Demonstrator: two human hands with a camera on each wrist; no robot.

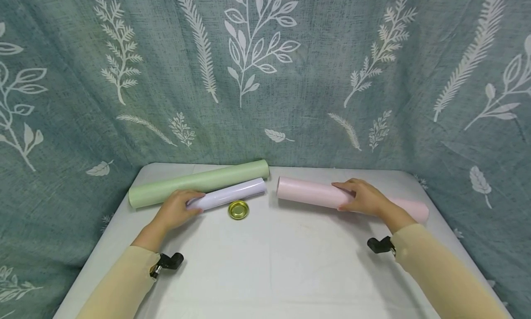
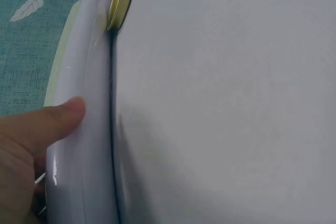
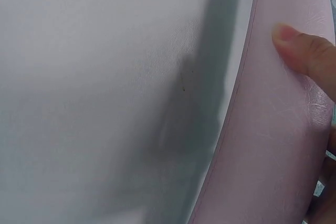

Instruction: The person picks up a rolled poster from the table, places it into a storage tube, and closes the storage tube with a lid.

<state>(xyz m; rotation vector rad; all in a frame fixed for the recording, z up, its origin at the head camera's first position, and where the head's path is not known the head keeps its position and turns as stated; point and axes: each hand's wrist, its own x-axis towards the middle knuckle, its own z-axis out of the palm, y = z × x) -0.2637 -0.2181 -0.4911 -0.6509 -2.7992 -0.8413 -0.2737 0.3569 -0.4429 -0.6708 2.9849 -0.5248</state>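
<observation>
My left hand (image 1: 177, 209) grips the near-left end of a pale lavender roll (image 1: 232, 193), thumb on the near side and fingers over the top. In the left wrist view its thumb (image 2: 68, 116) lies against the glossy lavender surface. On the right, my right hand (image 1: 365, 198) holds a pink roll (image 1: 309, 191) around its middle. The right wrist view shows that thumb (image 3: 299, 51) pressed on the pink sheet, whose stitched edge (image 3: 231, 124) runs lengthwise; the other fingers go behind the roll, partly hidden.
Behind the lavender roll lies a longer light green roll (image 1: 166, 191). A small round gold tin lid (image 1: 238, 210) sits just in front of the lavender roll. Everything rests on a white-covered table (image 1: 282, 263), with a teal leaf-patterned curtain (image 1: 315, 102) hanging behind and beside it.
</observation>
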